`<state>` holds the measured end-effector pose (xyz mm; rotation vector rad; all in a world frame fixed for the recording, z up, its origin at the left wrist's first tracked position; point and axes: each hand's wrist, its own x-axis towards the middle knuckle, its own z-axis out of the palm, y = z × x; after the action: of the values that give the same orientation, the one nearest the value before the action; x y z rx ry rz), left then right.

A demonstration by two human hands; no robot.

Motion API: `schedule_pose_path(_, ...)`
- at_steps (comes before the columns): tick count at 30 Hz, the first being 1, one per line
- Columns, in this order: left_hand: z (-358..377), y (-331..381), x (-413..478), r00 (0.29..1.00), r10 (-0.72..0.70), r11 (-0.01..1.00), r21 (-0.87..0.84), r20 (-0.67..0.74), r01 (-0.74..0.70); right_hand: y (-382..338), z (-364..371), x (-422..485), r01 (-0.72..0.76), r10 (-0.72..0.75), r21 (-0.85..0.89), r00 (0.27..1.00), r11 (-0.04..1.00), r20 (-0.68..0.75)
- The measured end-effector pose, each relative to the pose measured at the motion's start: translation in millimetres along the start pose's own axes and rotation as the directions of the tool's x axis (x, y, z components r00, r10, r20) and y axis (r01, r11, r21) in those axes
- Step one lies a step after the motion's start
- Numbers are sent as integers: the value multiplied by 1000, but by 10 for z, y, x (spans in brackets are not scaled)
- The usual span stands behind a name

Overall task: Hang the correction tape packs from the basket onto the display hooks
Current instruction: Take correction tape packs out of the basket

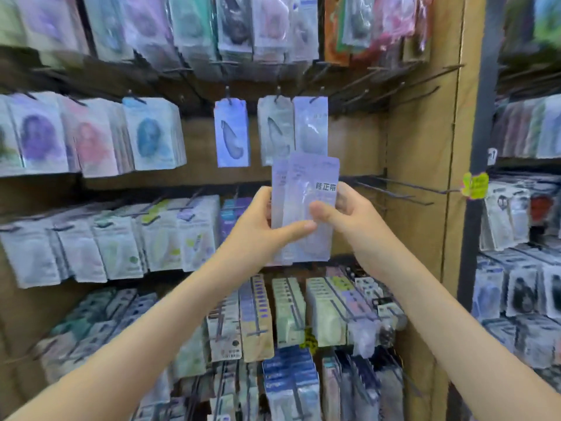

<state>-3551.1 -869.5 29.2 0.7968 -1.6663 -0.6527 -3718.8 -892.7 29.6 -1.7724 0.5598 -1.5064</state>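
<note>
I hold a small stack of pale lilac correction tape packs [306, 189] upright in front of the display. My left hand [264, 226] grips the stack from the left, thumb across the front. My right hand [343, 211] pinches the front pack from the right, thumb on its face. Just above the stack, three similar packs hang on display hooks: a blue-lilac one [232, 132], a greyish one [274, 129] and a lilac one [311, 126]. Bare hooks [394, 189] stick out to the right of the stack. The basket is out of view.
Pegboard rows packed with hanging stationery packs fill the left side [91, 138], the rows above and those below [288, 314]. More bare hooks [419, 83] jut out at upper right. A wooden side panel [425, 177] with a yellow tag [475, 185] borders another display on the right.
</note>
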Motion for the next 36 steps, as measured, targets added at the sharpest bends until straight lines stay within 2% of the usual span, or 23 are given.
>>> schedule_pose_path(6, -452, -15, 480, 992, 83, 990, -110, -93, -93, -84, 185, 639, 27, -26, 12, 997, 1000, -75)
schedule_pose_path(11, -587, -24, 806, 980, 69, 995, -60, -188, -82, -150, -114, 1114, 67, -102, -117, 943, 991, -317)
schedule_pose_path(13, -624, -38, 917, 977, 63, 996, -52, -205, -76, -177, -258, 1266, 83, -135, -156, 925, 984, -356)
schedule_pose_path(18, -623, -58, 1152, 975, 52, 994, -80, -217, -71, -92, -534, 1592, 117, -171, -209, 949, 971, -264)
schedule_pose_path(24, -522, -10, 1458, 950, 92, 994, -30, -297, -106, 30, -632, 1814, 169, -207, -259, 969, 951, -131)
schedule_pose_path(29, -483, -65, 1594, 932, 120, 992, 15, -341, -123, 64, -683, 1871, 162, -182, -259, 982, 952, -53)
schedule_pose_path(32, -496, -85, 1610, 933, 114, 993, 16, -342, -116, 77, -671, 1908, 200, -227, -267, 971, 943, -74)
schedule_pose_path(36, -520, -149, 1583, 944, 126, 991, 8, -304, -130, 99, -653, 1954, 289, -358, -400, 927, 870, -110)
